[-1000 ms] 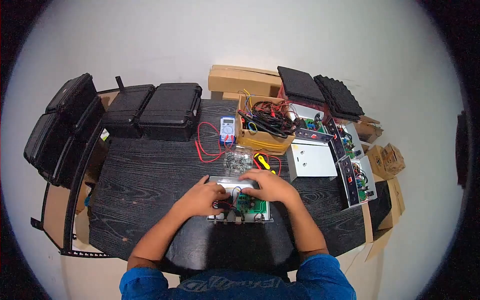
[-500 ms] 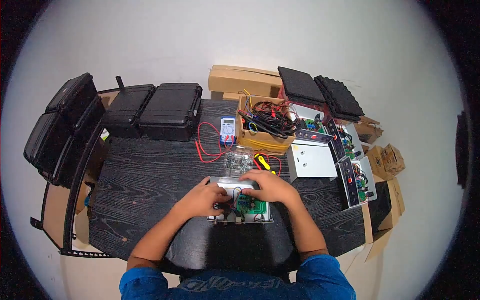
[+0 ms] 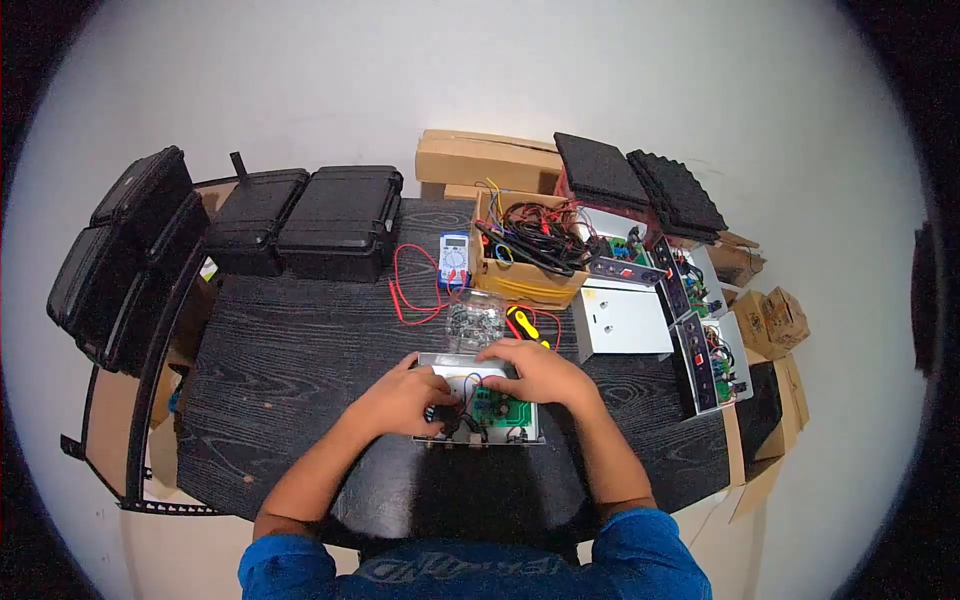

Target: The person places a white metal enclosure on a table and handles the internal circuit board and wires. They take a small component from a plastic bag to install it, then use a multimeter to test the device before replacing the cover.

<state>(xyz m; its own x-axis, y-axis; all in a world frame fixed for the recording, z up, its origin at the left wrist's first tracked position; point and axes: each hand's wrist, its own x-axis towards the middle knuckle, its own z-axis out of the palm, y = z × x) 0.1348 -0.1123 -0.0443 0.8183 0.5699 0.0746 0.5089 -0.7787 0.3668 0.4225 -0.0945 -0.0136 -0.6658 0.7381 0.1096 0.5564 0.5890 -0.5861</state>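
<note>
In front of me on the dark table sits an open white metal chassis (image 3: 455,360) with a green circuit board (image 3: 515,410) inside and a few thin wires (image 3: 471,384) looping beside it. My left hand (image 3: 402,398) reaches over the chassis's left side, its fingers curled down by dark parts; what they pinch is hidden. Across the far wall of the chassis, my right hand (image 3: 540,373) is closed, with index finger and thumb on either side of the wall near the wires. A clear plastic bag of small parts (image 3: 476,320) lies just beyond the chassis.
Behind are a multimeter (image 3: 454,258) with red leads, a yellow-black screwdriver (image 3: 522,324) and a carton of cables (image 3: 525,285). A closed white box (image 3: 625,322) and several open units (image 3: 705,365) stand right. Black cases (image 3: 340,220) line the left and back.
The left fingers have shifted slightly inside the chassis, and the chassis appears very slightly displaced. The right hand stays in almost the same place.
</note>
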